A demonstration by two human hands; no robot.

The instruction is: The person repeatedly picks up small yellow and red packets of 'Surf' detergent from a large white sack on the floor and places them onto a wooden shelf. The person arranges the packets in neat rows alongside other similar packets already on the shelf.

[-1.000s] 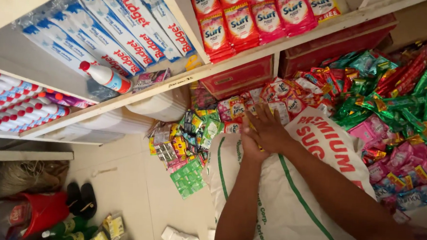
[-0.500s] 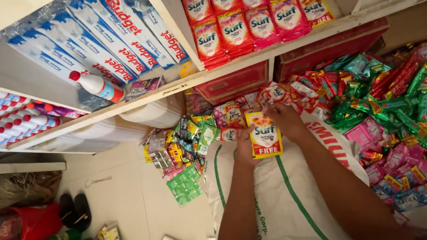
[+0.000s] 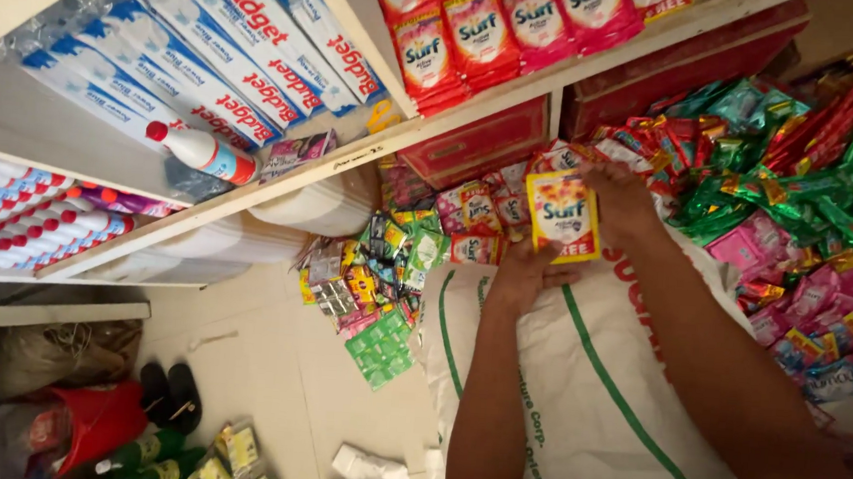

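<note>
Head view showed a big white sack (image 3: pixel 595 401) with green stripes under both arms. Far shelves (image 3: pixel 455 121) held red detergent packets (image 3: pixel 481 33). A yellow-and-red sachet (image 3: pixel 561 214) sat pinched between the left hand (image 3: pixel 524 271) below and the right hand (image 3: pixel 621 198) beside it.

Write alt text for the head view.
Two bare hands, left hand and right hand, hold a yellow sachet above a white sack. Around them lie heaps of colourful sachets beneath wooden shelves stocked with red packets.
</note>
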